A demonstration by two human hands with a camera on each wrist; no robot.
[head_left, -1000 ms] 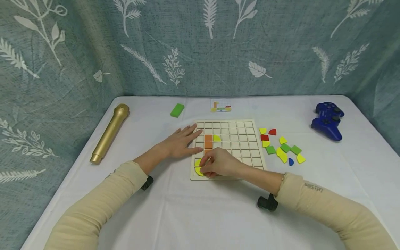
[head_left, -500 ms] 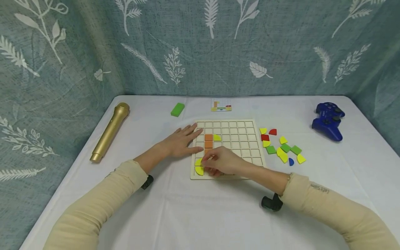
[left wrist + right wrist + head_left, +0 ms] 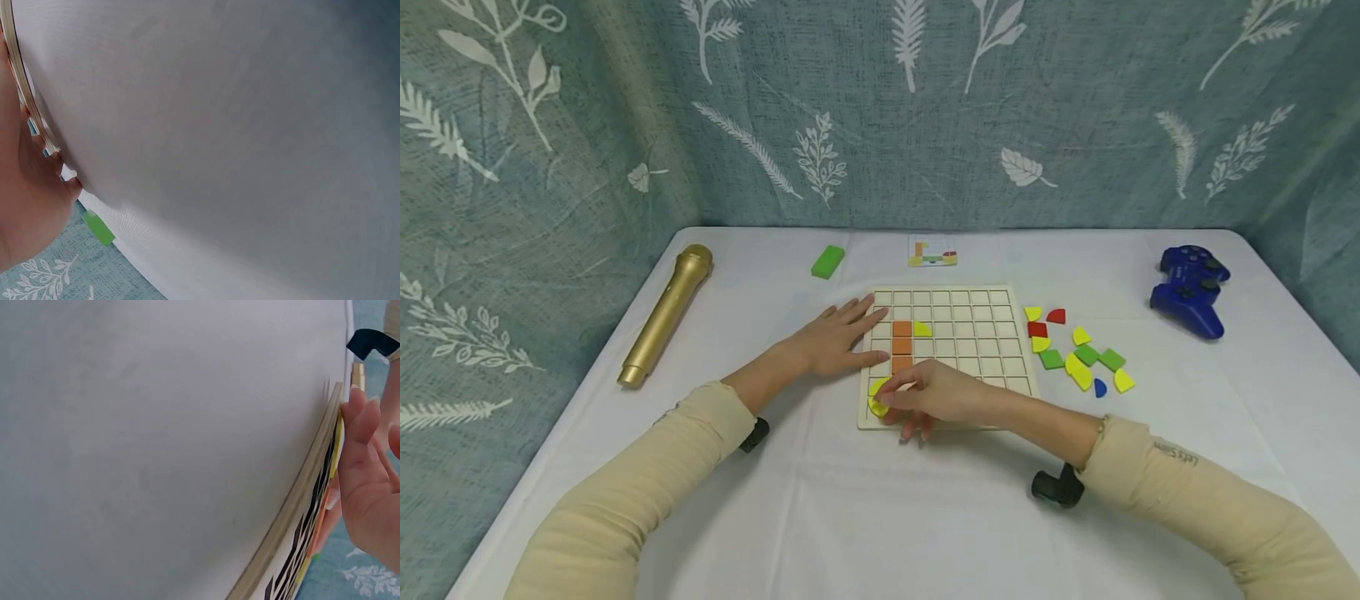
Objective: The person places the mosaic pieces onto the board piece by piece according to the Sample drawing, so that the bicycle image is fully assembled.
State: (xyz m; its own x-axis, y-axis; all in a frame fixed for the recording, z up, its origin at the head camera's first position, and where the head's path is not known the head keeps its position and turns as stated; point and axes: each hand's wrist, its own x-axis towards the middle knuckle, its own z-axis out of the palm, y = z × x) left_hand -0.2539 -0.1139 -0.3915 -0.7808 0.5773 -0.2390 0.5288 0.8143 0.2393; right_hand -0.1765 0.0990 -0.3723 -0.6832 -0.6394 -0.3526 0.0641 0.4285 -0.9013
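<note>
A pale wooden grid board [image 3: 992, 317] lies on the white table. My left hand [image 3: 831, 343] is spread flat with its fingertips over the board's left edge; the left wrist view shows those fingers along the board's side [image 3: 28, 94]. Over the near left corner, the thumb and index finger of my right hand [image 3: 943, 393] pinch at a yellow quarter-circle tile [image 3: 876, 407], partly hidden by the fingertips. Just behind it sits another yellow tile [image 3: 876, 385]. Orange square tiles [image 3: 902, 346] form a column, with a yellow quarter-circle [image 3: 922, 329] beside the top one.
Loose red, yellow, green and blue tiles [image 3: 1086, 356] are scattered right of the board. Behind it lie a small pattern card [image 3: 932, 250] and a green block [image 3: 828, 262]. A gold microphone [image 3: 666, 317] is far left, a blue game controller [image 3: 1189, 292] far right.
My right hand drew slightly back from the yellow corner tiles, then its fingertips came down over the near one again, the other fingers now spread toward the board's front edge. My left hand stayed put.
</note>
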